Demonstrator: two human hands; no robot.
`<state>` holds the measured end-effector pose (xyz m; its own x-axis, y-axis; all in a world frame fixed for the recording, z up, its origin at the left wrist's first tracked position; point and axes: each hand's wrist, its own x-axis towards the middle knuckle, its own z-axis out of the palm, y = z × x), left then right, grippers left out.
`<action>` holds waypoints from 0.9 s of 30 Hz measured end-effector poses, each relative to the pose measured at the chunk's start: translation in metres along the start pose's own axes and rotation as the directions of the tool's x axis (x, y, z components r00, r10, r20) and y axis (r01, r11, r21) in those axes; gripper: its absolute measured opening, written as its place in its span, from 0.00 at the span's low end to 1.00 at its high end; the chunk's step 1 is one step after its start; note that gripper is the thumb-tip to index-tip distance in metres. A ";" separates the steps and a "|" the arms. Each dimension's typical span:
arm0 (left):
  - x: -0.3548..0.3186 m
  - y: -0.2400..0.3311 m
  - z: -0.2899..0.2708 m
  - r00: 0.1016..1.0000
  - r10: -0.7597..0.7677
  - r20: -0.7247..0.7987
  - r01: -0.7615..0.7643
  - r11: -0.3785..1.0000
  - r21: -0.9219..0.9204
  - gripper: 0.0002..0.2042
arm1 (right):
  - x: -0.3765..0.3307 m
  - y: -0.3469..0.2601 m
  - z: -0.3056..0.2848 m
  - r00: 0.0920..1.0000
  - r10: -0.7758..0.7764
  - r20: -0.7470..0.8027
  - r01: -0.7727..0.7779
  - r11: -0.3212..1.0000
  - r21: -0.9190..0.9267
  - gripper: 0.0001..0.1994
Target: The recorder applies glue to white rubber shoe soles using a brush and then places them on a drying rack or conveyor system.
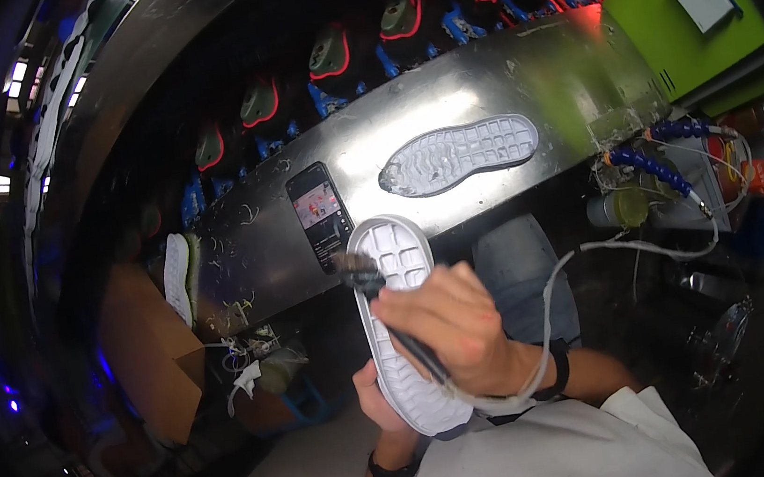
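A white shoe sole (392, 341) is upright in front of me, its gridded inner side up. My left hand (380, 401) is closed on its lower left edge; part of the fingers is hidden under it. My right hand (454, 334) grips a dark-handled brush (419, 355), its blurred head over the sole's upper left rim. A pale thin hose (549, 299) runs from the handle's rear past my right wrist. On the metal bench (477, 82) lies another white sole (466, 152), grid side up. A phone (315, 213) with its screen lit lies to its left.
Several dark red-rimmed fixtures with blue parts (328, 51) line the bench's far side. A green cabinet (676, 7) stands far right, with blue segmented hoses (647, 169) and a jar (625, 207) below it. At left are a cardboard box (145, 350) and another sole (177, 276).
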<state>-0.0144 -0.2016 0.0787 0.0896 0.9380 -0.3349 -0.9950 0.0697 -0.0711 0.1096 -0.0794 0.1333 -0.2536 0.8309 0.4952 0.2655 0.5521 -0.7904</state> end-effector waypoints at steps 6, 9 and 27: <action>0.006 -0.001 0.010 0.994 0.065 -0.090 -0.047 0.982 0.185 0.37 | -0.002 0.016 -0.028 0.983 0.182 -0.006 -0.169 0.925 0.339 0.16; 0.021 -0.014 0.022 0.996 0.040 -0.079 -0.031 0.994 0.109 0.38 | -0.012 0.001 -0.031 0.998 0.060 -0.031 -0.056 0.991 0.119 0.13; 0.035 -0.051 0.051 0.998 0.056 -0.027 -0.056 0.998 0.002 0.40 | -0.015 -0.002 -0.085 0.996 0.086 -0.015 -0.076 0.940 0.334 0.15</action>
<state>0.0374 -0.1545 0.1184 0.0347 0.9308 -0.3639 -0.9986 0.0177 -0.0498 0.1921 -0.0865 0.1581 -0.2158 0.8764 0.4305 -0.0417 0.4322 -0.9008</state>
